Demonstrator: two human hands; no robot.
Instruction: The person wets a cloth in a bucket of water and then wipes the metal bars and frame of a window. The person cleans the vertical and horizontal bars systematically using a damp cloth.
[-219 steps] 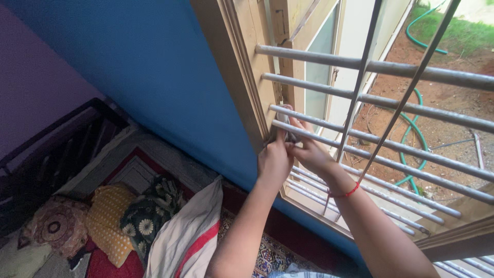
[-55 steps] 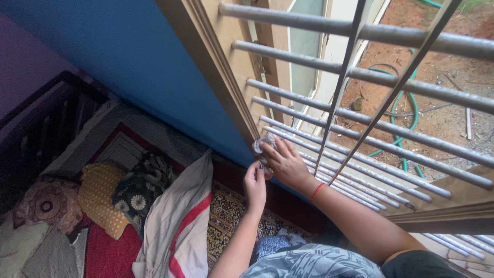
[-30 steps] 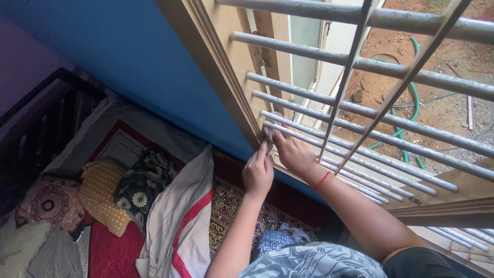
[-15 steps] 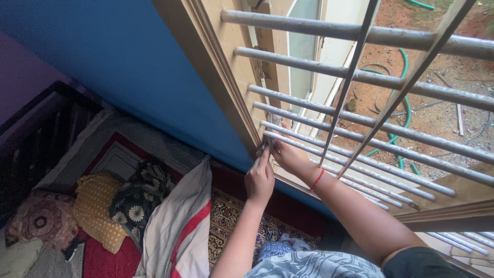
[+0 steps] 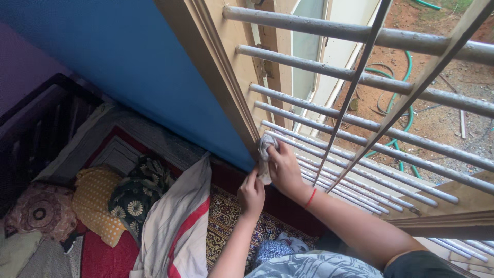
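Since half a second ago, both of my hands have dropped lower along the window bars, and the cloth (image 5: 264,154) now hangs down from the bar instead of being stretched up behind it. I note the right hand (image 5: 284,167) pressed over the upper part of the cloth, fingers curled against it, at the left end of one of the lower grey bars (image 5: 350,154), just beside the wooden window frame (image 5: 226,87). A red thread (image 5: 310,197) circles the right wrist. My left hand (image 5: 251,193) sits just below, its fingertips pinching the loose lower end of the cloth. The cloth is pale grey and crumpled, touching both the bar and the frame's corner. Two thin slanted rods (image 5: 355,98) cross the horizontal bars to the right of my hands. Beyond the bars I record bare reddish ground with a green hose (image 5: 406,116) lying on it. Left of the frame stands a blue wall (image 5: 128,67). Below it lies a bed with a white cloth with a red stripe (image 5: 175,221), a yellow dotted cushion (image 5: 95,198) and a dark flowered cushion (image 5: 136,198) side by side.
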